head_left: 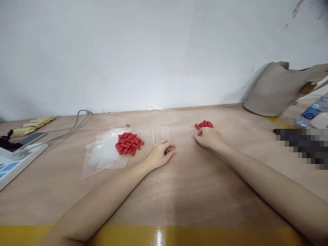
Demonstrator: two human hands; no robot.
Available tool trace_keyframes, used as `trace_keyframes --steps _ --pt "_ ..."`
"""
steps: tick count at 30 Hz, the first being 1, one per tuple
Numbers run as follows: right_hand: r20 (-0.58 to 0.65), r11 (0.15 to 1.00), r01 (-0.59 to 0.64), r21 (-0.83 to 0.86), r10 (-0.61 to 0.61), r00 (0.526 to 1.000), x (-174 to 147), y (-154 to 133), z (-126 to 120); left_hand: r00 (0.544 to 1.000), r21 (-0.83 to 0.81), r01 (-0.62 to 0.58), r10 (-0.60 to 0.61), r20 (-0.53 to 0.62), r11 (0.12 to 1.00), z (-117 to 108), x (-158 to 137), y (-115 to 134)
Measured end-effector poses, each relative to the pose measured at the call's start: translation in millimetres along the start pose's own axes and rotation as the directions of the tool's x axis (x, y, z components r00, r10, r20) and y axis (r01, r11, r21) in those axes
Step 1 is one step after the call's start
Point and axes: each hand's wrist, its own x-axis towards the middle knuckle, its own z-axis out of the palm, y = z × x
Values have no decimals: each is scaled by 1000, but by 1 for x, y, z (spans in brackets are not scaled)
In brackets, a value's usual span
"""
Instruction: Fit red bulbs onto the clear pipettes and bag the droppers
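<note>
1. Clear slender tubes (182,135) are found laid side by side in a row across the middle of the surface (153,198), between a larger heap of red bulbs (127,143) and a smaller group of red bulbs (205,123).
2. The tubes are judged light, stiff, smooth and prone to rolling; whether glass or plastic is used cannot be told. If glass, they are to be treated as fragile. Each is best taken lightly near one end, between thumb and fingertip, without sideways bending.
3. The bulbs are judged light, soft and rubbery, with little slip expected. They are best held around the body, with the narrow neck left free.
4. The left hand (162,152) is placed at the near edge of the row, with the forearm brought in diagonally from the lower left. Its grip is loosely curled, a gap being left between thumb and fingers; nothing is seen held.
5. The right hand (208,137) is positioned at the right end of the row, just before the smaller group, with the forearm extended from the lower right. Its grip is narrow, thumb and fingertips being brought together; whether a tube is pinched cannot be told.
6. Clear plastic bags (96,155) are noted beside the larger heap.
</note>
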Motion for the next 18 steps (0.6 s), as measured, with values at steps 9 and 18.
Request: trace_keyframes --steps 9,18 --pt "40 997 -70 -44 72 997 28 -8 3 1000 -5 -7 7 3 1000 1 -1 -1" --pt "67 999 -14 -39 17 998 33 -9 6 999 427 -1 -21 46 904 -37 7 -6"
